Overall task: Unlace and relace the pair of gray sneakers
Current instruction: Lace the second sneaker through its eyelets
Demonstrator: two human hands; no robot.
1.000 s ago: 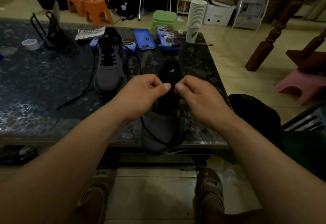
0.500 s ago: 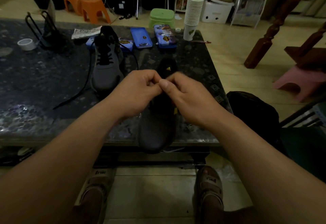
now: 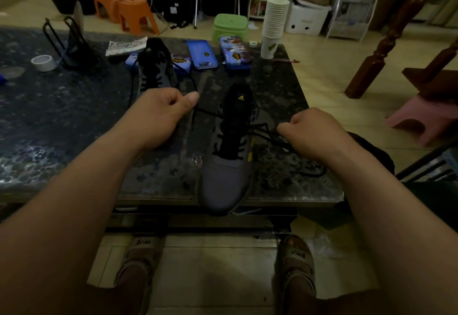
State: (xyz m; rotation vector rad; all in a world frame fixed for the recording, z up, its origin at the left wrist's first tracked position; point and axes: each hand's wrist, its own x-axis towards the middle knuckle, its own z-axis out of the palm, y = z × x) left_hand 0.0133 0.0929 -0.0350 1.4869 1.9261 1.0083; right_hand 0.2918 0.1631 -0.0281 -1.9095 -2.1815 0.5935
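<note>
Lace ends pulled apart on the near sneaker (image 3: 228, 173), at the front edge of the bench (image 3: 74, 116).
The left grip (image 3: 161, 114) pinches one end of the lace (image 3: 208, 112), and the right grip (image 3: 312, 133) is closed around the other. Next, I think, an even pull is needed.

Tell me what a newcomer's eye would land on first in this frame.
The left hand and right hand, centre frame, each hold the black lace stretched sideways from the near sneaker at the table's front edge. Beyond the left hand lies the second sneaker, and a tall cup stack stands at the far right corner.
</note>
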